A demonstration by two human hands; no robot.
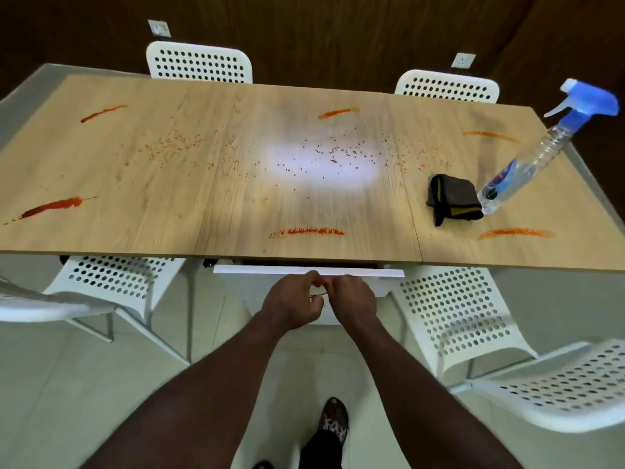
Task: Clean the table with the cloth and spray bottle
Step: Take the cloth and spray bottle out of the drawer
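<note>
The wooden table carries red-orange sauce streaks, one at the left, one near the front edge, and scattered red crumbs across the middle. A folded dark cloth with a yellow edge lies at the right. Touching it stands a clear spray bottle with a blue trigger head. My left hand and my right hand are below the table's front edge, fingers curled and fingertips meeting. A thin metal loop shows between them; what it is, I cannot tell.
White perforated chairs stand around the table: two at the far side, one at the front left, two at the front right. A white chair back is right in front of my hands. My shoe is on the pale floor.
</note>
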